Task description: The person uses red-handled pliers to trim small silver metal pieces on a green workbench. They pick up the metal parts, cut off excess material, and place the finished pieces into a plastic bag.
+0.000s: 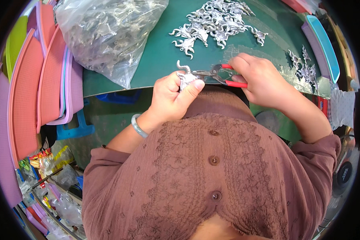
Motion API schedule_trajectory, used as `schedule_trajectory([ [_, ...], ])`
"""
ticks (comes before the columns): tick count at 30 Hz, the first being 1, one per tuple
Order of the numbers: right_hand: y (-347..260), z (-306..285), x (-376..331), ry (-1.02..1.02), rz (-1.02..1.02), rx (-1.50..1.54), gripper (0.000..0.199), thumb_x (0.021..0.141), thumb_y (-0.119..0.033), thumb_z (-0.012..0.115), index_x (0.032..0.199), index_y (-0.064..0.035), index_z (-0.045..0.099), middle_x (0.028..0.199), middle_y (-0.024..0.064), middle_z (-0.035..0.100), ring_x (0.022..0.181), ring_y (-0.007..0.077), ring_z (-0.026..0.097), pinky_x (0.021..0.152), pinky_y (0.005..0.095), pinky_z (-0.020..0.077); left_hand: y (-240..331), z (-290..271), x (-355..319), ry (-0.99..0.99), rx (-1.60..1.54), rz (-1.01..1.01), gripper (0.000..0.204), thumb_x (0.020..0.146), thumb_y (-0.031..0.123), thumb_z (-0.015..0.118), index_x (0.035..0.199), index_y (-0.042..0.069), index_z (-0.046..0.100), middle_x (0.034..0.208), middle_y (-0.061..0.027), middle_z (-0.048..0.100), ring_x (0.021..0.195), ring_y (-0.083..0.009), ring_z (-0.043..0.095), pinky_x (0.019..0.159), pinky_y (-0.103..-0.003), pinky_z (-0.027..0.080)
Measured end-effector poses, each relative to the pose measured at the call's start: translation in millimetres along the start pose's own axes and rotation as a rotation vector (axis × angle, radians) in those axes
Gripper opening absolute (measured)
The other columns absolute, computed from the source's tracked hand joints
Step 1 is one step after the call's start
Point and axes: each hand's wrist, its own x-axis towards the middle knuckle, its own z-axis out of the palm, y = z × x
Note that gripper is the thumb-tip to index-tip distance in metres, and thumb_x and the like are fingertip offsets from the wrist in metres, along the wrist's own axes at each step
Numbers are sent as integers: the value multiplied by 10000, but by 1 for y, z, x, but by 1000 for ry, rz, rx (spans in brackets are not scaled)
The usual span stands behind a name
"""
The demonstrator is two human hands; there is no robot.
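My left hand (174, 94) pinches a silver metal casting (185, 78) with a curled, horn-like end, its thumb pressed on the front. In my right hand (260, 78) are pliers (237, 84) with red handles, gripped with the handles somewhat apart. The jaws of the pliers reach left to the edge of the casting; whether they bite on it I cannot tell. Both hands are at the near edge of the green table (168, 52). Beyond them lies a loose pile of similar silver castings (218, 22).
A clear plastic bag (108, 40) full of castings rests at the table's far left. A smaller group of castings (306, 70) lies at the right, near a blue-rimmed purple basket (324, 48). Pink and purple baskets (28, 92) are stacked on the left. A fan (343, 174) stands at lower right.
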Motion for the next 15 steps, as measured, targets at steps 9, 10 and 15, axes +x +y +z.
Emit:
schedule_trajectory([
  [9, -15, 32, 38, 472, -328, -186, 278, 657, -52, 554, 930, -17, 513, 765, 87, 501, 690, 264, 532, 609, 350, 442, -1, -44, -34, -418, -1331, -387, 610, 922, 456, 334, 1219, -72, 413, 783, -59, 542, 713, -183, 553, 673, -298, 446],
  [10, -17, 37, 43, 509, -374, -198, 286, 660, -58, 546, 941, -16, 515, 766, 80, 497, 685, 253, 527, 606, 342, 440, -9, -46, -39, -445, -1446, -393, 533, 930, 386, 371, 1203, -68, 426, 752, -46, 523, 664, -161, 523, 633, -297, 411],
  [15, -28, 37, 57, 467, -450, -250, 321, 702, -71, 544, 1016, -14, 501, 860, 104, 511, 747, 262, 530, 637, 357, 436, -7, -61, -55, -278, -1338, -325, 178, 897, 168, 488, 1031, 52, 485, 722, -38, 509, 609, -143, 485, 578, -292, 378],
])
